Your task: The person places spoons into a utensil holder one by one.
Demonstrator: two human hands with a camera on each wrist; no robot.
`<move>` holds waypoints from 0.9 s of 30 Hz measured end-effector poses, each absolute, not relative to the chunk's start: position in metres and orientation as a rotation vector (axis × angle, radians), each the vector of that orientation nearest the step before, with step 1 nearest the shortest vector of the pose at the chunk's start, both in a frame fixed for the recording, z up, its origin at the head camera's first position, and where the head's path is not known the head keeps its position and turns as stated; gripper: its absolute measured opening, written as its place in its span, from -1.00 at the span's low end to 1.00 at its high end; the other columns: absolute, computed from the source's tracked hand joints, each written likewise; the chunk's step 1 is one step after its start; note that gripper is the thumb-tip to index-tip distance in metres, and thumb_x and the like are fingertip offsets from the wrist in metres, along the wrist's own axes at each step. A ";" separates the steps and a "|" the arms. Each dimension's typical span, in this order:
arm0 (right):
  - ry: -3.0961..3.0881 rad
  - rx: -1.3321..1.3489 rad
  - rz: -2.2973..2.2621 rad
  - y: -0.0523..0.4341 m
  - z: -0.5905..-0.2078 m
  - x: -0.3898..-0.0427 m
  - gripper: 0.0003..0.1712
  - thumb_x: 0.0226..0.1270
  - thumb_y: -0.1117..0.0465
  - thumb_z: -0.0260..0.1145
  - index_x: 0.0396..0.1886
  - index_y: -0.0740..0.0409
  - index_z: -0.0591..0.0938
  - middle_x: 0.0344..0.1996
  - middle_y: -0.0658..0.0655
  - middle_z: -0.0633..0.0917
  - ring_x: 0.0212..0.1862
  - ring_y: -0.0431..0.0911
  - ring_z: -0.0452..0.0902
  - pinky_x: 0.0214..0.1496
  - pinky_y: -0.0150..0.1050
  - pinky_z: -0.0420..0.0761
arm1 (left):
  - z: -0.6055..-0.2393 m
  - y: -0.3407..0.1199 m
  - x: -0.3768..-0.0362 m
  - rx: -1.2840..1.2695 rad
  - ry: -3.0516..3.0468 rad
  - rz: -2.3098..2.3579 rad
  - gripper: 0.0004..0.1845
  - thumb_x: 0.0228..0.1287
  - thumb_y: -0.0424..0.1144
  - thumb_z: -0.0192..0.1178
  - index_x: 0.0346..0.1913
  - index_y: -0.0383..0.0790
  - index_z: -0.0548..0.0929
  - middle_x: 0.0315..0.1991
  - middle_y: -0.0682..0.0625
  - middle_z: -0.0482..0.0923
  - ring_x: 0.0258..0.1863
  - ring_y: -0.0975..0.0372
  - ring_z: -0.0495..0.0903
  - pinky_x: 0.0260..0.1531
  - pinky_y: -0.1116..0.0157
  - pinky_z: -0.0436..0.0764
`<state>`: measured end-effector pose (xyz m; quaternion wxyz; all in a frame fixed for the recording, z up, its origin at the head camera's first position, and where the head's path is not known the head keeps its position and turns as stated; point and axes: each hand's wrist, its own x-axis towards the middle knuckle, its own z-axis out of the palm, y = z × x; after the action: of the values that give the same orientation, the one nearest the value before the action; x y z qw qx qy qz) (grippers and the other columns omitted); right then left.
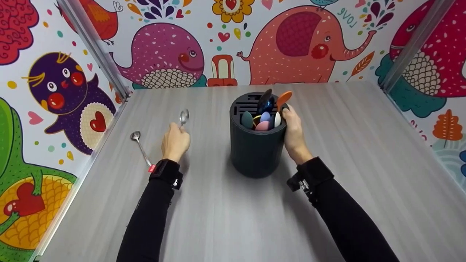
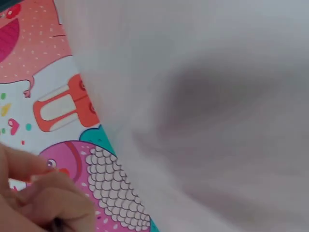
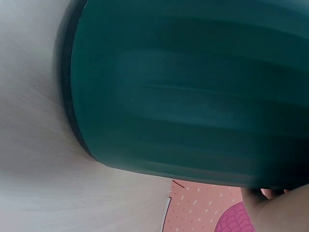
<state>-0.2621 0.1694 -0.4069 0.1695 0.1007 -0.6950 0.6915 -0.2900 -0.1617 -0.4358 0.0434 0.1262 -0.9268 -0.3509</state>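
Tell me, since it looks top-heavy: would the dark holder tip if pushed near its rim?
Probably not easily: the holder is a wide cylinder sitting flat on the table. The spoons rise only slightly above it. The right hand at its rim likely steadies it.

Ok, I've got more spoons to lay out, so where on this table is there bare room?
Free: the broad stretch right of the dark holder and the right hand, out to the table edge; the near strip between both sleeves. Crowded: the left side, where a loose spoon lies beside the left hand gripping another spoon.
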 end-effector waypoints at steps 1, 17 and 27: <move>-1.975 0.287 1.962 0.169 -0.407 -0.262 -0.48 0.53 0.05 -0.12 0.22 0.28 0.50 0.03 0.14 0.51 0.12 -0.11 0.35 0.27 -0.19 0.24 | -0.434 -0.160 -0.290 0.370 -2.817 -1.080 -0.66 0.59 -0.11 -0.22 0.05 -0.34 0.37 -0.13 -0.35 0.56 -0.16 -0.18 0.57 -0.15 -0.09 0.49; -1.953 0.287 1.970 0.168 -0.407 -0.263 -0.51 0.52 0.06 -0.12 0.16 0.30 0.50 -0.05 0.12 0.48 0.07 -0.11 0.33 0.21 -0.21 0.24 | -0.403 -0.126 -0.291 0.128 -2.433 -1.424 -0.69 0.60 -0.15 -0.07 -0.28 -0.28 0.51 -0.41 -0.06 0.41 -0.36 0.10 0.41 -0.28 0.18 0.36; -1.965 0.282 1.970 0.168 -0.408 -0.263 -0.47 0.51 0.07 -0.12 0.22 0.30 0.50 0.04 0.15 0.51 0.12 -0.11 0.35 0.29 -0.18 0.24 | -0.370 -0.093 -0.280 -0.108 -1.986 -1.966 -0.61 0.53 -0.23 0.03 -0.56 -0.09 0.32 -0.65 0.12 0.21 -0.68 0.33 0.14 -0.63 0.38 0.12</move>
<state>-0.2633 0.1682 -0.4075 0.1715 0.0993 -0.6922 0.6939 -0.2797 -0.0935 -0.3696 0.1715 -0.0382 -0.6996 -0.6926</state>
